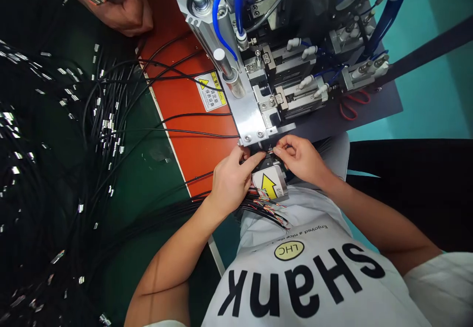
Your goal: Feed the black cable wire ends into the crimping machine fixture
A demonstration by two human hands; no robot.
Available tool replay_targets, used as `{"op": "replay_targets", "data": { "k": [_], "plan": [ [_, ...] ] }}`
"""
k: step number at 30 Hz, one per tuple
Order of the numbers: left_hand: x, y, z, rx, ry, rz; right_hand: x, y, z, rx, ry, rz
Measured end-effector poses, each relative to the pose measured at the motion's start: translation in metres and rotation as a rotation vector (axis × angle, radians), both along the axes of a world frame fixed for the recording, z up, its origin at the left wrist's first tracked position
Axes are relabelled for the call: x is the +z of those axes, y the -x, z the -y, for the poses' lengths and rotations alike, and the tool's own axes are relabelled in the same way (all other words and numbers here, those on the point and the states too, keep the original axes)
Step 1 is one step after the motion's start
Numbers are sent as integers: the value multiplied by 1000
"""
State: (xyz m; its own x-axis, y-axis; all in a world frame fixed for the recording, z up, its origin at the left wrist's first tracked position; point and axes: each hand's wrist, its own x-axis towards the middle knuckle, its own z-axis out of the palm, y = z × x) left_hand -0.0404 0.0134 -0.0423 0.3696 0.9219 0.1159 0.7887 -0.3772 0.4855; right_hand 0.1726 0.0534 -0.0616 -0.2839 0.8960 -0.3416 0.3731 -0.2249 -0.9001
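My left hand (231, 179) is at the front edge of the metal machine (249, 120), its thumb stretched toward a small slot and its other fingers curled in. What those fingers grip is hidden. From the right, my right hand (301, 159) pinches a tiny light-coloured piece (271, 151) at the same slot, too small to name. The two hands' fingertips nearly meet there. Just below them sits a plate with a yellow arrow (269, 184). Beside my left wrist lies a bundle of black cables (258, 206) with stripped, coloured wire ends.
Many black cables with shiny metal ends (109, 125) spread over the green table (148, 179). Another person's hand (129, 9) holds wire ends at upper left. A warning label (211, 91) lies on the orange surface (188, 154). Red-handled scissors (351, 107) rest at right, near blue air hoses (391, 16).
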Motion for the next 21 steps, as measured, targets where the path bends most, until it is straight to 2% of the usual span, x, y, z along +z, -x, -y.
{"op": "replay_targets", "data": {
  "k": [3, 7, 12, 15, 18, 21],
  "plan": [
    [0, 1, 1, -18, -12, -3, 3, 1, 0, -54, -113, 74],
    [1, 0, 2, -52, -71, -95, 1, 11, 1, -110, -83, -26],
    [2, -1, 2, -72, -68, -131, 3, 17, 6, -137, -383, 79],
    [2, 0, 0, -77, -49, -86, 5, 16, 9, -114, -459, 128],
    [4, -1, 0, -66, -33, -58, 0, 15, 8, -135, -365, 136],
    [7, -3, 3, -15, -91, -115, -7, 12, 1, -100, -26, 7]
  ]
}}
